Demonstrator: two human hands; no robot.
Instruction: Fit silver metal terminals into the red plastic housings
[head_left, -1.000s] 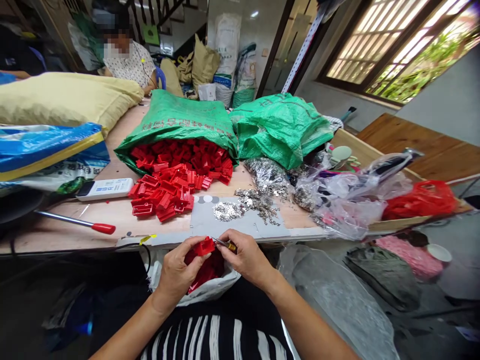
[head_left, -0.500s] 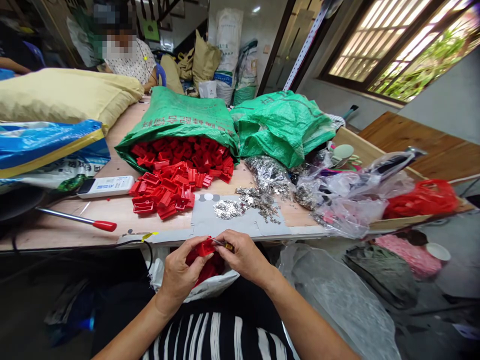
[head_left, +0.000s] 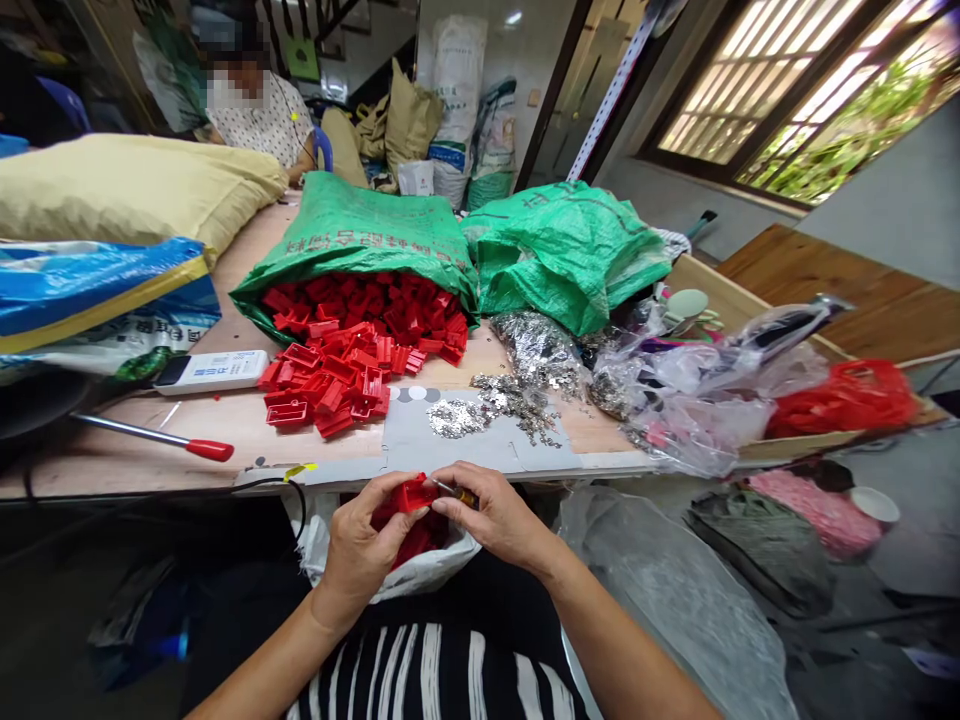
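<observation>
Between the thumb and fingers of my left hand is a small red plastic part. My right hand grips a screwdriver with a yellowish, dark-marked handle; its thin metal shaft points left at the red part. Below both hands a white sack stands open, with more red parts inside. Ahead on the table lies a heap of red plastic parts, spilling from a green woven sack. To its right are small flat metal pieces in a loose pile.
More metal pieces lie in a clear bag. A second green sack, plastic bags and a red bag fill the right side. At left are a red-tipped lever and a white box. Another person sits across the table.
The screwdriver has drawn back slightly to the right with my right hand, leaving more of the red part's side visible. My left hand keeps nearly the same place.
</observation>
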